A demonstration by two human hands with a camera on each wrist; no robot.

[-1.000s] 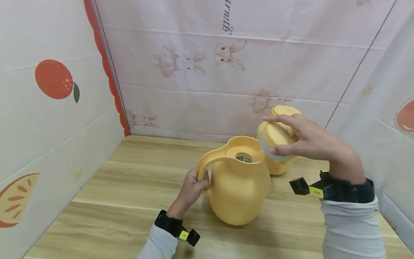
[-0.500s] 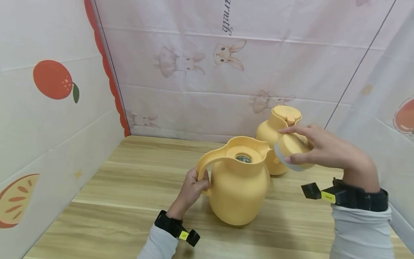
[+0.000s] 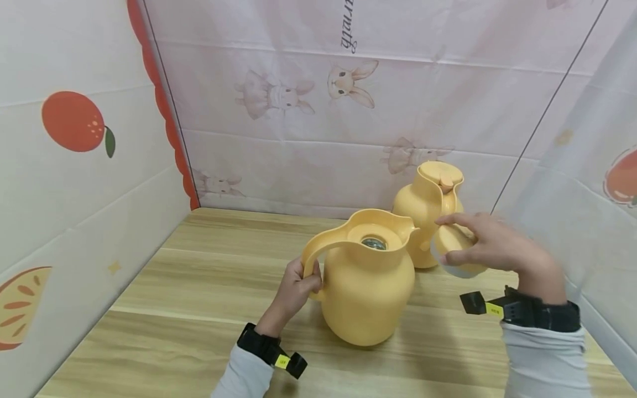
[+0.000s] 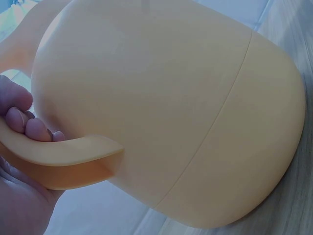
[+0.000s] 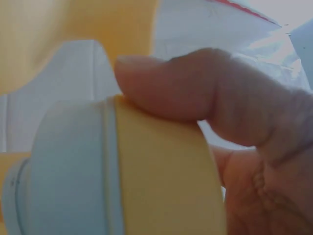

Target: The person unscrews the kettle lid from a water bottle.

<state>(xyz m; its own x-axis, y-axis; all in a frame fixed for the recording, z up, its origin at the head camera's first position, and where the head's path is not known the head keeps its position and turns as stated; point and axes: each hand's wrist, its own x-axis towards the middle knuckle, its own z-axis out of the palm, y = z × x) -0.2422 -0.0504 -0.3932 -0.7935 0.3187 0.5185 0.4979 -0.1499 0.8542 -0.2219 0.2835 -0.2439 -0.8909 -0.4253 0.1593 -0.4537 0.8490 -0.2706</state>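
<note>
A yellow thermos jug (image 3: 368, 293) stands on the wooden table, its round mouth uncovered and its spout toward the right. My left hand (image 3: 297, 284) grips the jug's handle (image 4: 63, 156), fingers curled round it in the left wrist view. To the right of the jug, my right hand (image 3: 492, 240) holds a lid (image 3: 454, 243) between thumb and fingers, above the table. The lid has a yellow top and a pale grey stopper part (image 5: 73, 166), which faces left, so it is tilted on its side. The thumb (image 5: 166, 88) presses on the yellow rim.
A second yellow thermos jug (image 3: 420, 207) with its lid on stands behind, near the back wall, partly hidden by the front jug and the right hand. Printed cloth walls (image 3: 298, 171) enclose the wooden table (image 3: 199, 293) at the back and both sides.
My right hand has carried the lid rightward and then down, away from the front jug's mouth, uncovering more of the rear jug. My left hand and the front jug have stayed in place.
</note>
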